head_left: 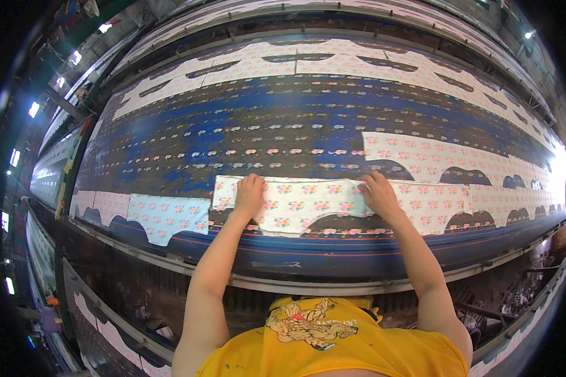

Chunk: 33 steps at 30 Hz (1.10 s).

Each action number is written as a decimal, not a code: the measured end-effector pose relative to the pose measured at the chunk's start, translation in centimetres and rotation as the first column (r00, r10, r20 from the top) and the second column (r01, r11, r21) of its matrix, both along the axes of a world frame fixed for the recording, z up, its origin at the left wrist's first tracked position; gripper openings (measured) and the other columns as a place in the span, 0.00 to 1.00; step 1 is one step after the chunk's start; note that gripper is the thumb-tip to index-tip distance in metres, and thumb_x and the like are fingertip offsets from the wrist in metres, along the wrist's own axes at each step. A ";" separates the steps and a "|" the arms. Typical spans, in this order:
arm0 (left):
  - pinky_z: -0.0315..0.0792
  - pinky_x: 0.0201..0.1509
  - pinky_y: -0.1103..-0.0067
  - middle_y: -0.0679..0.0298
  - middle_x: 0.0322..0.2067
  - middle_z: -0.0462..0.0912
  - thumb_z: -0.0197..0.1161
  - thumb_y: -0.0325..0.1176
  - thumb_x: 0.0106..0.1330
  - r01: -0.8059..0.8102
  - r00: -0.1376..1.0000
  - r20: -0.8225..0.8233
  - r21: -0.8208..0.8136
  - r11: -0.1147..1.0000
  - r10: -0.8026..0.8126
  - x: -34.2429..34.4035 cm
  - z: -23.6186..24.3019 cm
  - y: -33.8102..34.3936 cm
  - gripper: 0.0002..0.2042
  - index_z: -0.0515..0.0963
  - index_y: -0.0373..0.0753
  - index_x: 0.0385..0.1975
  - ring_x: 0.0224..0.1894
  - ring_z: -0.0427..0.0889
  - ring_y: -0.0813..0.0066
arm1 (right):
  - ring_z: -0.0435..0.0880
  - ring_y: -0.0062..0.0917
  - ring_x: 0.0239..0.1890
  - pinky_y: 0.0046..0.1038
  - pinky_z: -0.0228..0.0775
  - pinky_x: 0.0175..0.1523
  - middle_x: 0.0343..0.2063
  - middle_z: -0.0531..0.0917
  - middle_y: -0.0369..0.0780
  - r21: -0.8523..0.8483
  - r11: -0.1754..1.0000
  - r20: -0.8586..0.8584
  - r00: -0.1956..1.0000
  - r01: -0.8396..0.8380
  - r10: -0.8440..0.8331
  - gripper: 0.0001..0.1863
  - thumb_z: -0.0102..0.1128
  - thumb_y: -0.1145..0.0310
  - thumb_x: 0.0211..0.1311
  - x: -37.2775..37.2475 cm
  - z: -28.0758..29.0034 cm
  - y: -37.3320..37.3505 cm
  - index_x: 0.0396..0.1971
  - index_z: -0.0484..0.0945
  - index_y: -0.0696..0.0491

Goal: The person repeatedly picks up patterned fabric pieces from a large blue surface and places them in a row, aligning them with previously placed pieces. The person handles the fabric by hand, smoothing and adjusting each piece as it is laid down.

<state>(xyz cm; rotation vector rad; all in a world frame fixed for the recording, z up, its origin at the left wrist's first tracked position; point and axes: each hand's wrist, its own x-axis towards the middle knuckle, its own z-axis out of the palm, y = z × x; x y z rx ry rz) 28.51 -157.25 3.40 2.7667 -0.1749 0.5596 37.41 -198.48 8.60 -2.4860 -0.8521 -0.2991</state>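
A white fabric piece (295, 204) printed with pink and orange flowers lies along the near edge of the long table, its lower edge cut in curves. My left hand (250, 196) is closed at its upper edge towards the left end, fingers bent down onto the cloth. Further right, my right hand (380, 195) pinches the same upper edge, fingertips together. The cloth runs straight between both hands. To the left, across a narrow dark gap, is a pale blue floral fabric piece (170, 217). Beyond my right hand, another white floral piece (421, 154) lies flat.
The dark blue table (251, 119) carries rows of printed marks. Similar cut pieces (283, 60) line its far side. A metal rail (295, 286) runs along the near edge, between the table and my body. More long tables (53, 169) stand left.
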 end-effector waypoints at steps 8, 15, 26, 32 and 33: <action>0.65 0.55 0.61 0.63 0.41 0.76 0.64 0.28 0.64 -0.047 0.991 -0.131 -0.095 0.994 0.034 0.6 0.6 9.6 0.05 0.81 0.41 0.38 0.49 0.75 0.59 | 0.80 0.41 0.44 0.42 0.73 0.48 0.37 0.80 0.43 0.072 0.987 -0.041 0.989 0.141 -0.138 0.09 0.71 0.68 0.54 0.6 -3.1 8.4 0.33 0.83 0.56; 0.63 0.56 0.62 0.63 0.40 0.75 0.64 0.27 0.62 0.035 0.920 -0.388 -0.045 0.998 -0.050 2.7 1.9 11.1 0.04 0.80 0.41 0.35 0.50 0.74 0.60 | 0.78 0.40 0.45 0.43 0.71 0.48 0.39 0.78 0.42 -0.075 0.978 -0.099 0.974 0.196 -0.203 0.09 0.72 0.68 0.53 1.0 -4.1 8.7 0.30 0.81 0.55; 0.64 0.54 0.61 0.57 0.42 0.76 0.60 0.25 0.64 0.112 0.941 -0.313 -0.078 0.991 -0.131 2.0 1.4 11.5 0.02 0.77 0.39 0.34 0.50 0.73 0.55 | 0.79 0.41 0.47 0.45 0.63 0.54 0.40 0.82 0.44 -0.293 0.951 -0.120 0.983 0.096 -0.136 0.12 0.63 0.63 0.64 0.1 -3.0 8.8 0.39 0.78 0.56; 0.66 0.52 0.61 0.55 0.38 0.77 0.60 0.27 0.66 0.129 0.944 -0.275 -0.206 0.970 -0.184 1.3 1.7 10.8 0.02 0.76 0.37 0.34 0.46 0.76 0.52 | 0.83 0.44 0.44 0.47 0.66 0.50 0.37 0.84 0.47 -0.230 0.967 -0.102 0.986 0.108 -0.134 0.10 0.58 0.64 0.69 -0.8 -2.4 8.9 0.37 0.75 0.56; 0.66 0.52 0.61 0.55 0.37 0.77 0.59 0.27 0.67 0.142 0.952 -0.241 -0.200 0.970 -0.189 1.1 1.6 10.5 0.02 0.76 0.37 0.33 0.45 0.76 0.52 | 0.83 0.45 0.42 0.48 0.68 0.47 0.36 0.84 0.48 -0.218 0.967 -0.115 0.981 0.129 -0.157 0.10 0.58 0.64 0.69 -1.1 -2.8 8.9 0.37 0.75 0.56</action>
